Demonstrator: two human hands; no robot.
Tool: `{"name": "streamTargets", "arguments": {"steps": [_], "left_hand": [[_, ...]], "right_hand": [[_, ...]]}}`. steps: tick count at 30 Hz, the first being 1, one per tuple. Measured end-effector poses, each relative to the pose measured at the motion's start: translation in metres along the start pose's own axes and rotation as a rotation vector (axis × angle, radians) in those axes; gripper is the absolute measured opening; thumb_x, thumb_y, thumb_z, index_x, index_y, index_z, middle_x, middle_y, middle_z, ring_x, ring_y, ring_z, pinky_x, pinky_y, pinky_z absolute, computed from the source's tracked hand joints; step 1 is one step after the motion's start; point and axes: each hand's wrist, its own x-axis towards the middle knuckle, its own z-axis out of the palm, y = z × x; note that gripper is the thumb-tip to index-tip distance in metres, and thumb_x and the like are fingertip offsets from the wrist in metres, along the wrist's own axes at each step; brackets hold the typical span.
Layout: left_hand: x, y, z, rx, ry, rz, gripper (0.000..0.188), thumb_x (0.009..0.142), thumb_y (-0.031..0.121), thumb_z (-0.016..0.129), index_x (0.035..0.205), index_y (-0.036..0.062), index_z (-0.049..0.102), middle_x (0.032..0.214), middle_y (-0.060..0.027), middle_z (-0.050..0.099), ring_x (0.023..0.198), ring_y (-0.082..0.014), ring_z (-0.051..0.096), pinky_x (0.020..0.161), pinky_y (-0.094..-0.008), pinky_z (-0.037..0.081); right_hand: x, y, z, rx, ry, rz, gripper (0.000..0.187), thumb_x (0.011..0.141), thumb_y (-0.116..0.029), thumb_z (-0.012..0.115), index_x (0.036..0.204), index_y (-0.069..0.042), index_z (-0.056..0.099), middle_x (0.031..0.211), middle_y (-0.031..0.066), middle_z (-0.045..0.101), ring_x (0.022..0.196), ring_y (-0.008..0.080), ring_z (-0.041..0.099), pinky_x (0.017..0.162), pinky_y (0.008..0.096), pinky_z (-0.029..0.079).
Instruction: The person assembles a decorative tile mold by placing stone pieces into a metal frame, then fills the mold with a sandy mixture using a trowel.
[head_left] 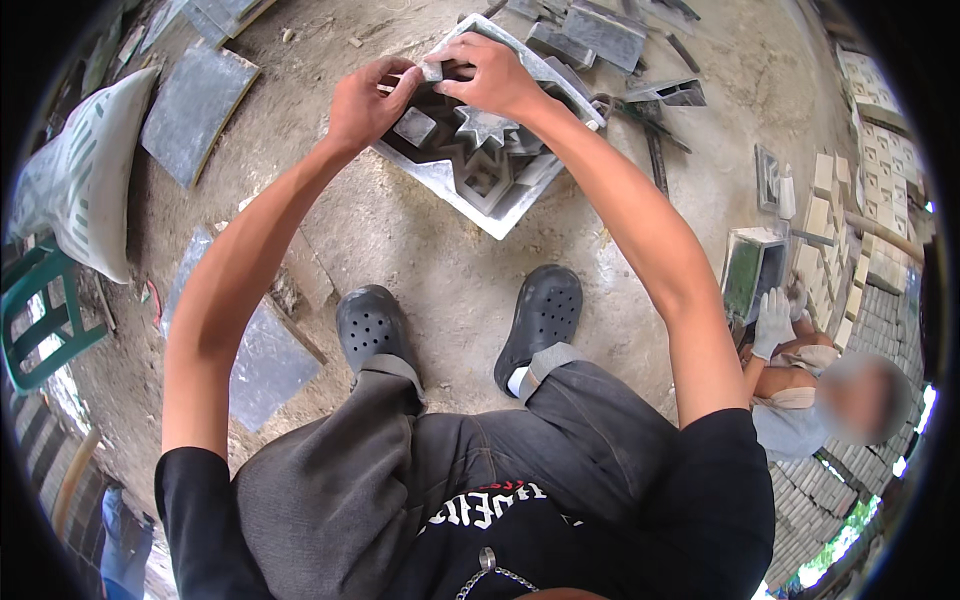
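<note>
I have a small grey block between my two hands, above the far left edge of the mould. My left hand is narrowed, thumb and fingertips pinched on the block's left side. My right hand reaches across the mould's far corner, fingers curled, thumb and fingertips closing on the block from the right. My fingers cover most of the block, so I cannot tell its full shape; what shows is pale, dull and dusty.

The mould lies on the bare, dusty ground beyond my shoes, one corner pointing toward me. It is a four-sided box with a pale, whitish rim and darker grey walls inside, stepped in zigzags. Near its middle stands a grey star with sharp points and a lighter, flat top. By the left corner sits a squarish block, its top pale. At the near corner, angled walls frame a small, squarish recess.
</note>
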Motion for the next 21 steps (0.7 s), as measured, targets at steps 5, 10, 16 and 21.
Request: {"name": "streamTargets", "arguments": {"steps": [5,10,16,21], "left_hand": [[-0.013,0.01,-0.005,0.07,-0.104,-0.052,0.031,0.093,0.029,0.069,0.114,0.0055,0.07,0.097,-0.0128,0.075,0.086,-0.0176,0.073,0.07,-0.0295,0.057],[-0.013,-0.013,0.001,0.126,0.009,0.182,0.026,0.09,0.027,0.071,0.108,0.0081,0.071,0.105,-0.0102,0.073,0.082,-0.0248,0.073,0.069,-0.0338,0.057],[-0.01,-0.015,0.01,0.109,0.069,0.205,0.018,0.089,0.024,0.071,0.096,0.0077,0.07,0.109,-0.0086,0.072,0.078,-0.0293,0.072,0.066,-0.0354,0.058],[-0.011,-0.011,0.005,0.197,0.102,0.213,0.017,0.089,0.025,0.07,0.09,0.008,0.066,0.102,-0.0067,0.073,0.071,-0.029,0.071,0.061,-0.0365,0.056]], "right_hand": [[-0.001,-0.004,-0.003,0.158,-0.055,0.152,0.035,0.076,-0.016,0.078,0.111,-0.015,0.071,0.102,0.0106,0.063,0.094,0.0233,0.068,0.085,0.0325,0.058],[-0.004,-0.001,0.005,0.202,0.017,0.069,0.036,0.077,-0.013,0.079,0.113,-0.013,0.071,0.104,0.0092,0.064,0.094,0.0217,0.07,0.086,0.0313,0.058],[-0.001,0.009,0.0,0.249,-0.027,0.154,0.037,0.076,-0.015,0.081,0.11,-0.01,0.07,0.103,0.0114,0.065,0.095,0.0239,0.07,0.083,0.0341,0.058],[-0.006,-0.003,0.013,0.173,0.119,0.196,0.034,0.079,-0.025,0.08,0.104,-0.005,0.067,0.102,0.0161,0.071,0.09,0.0348,0.07,0.077,0.041,0.056]]}}
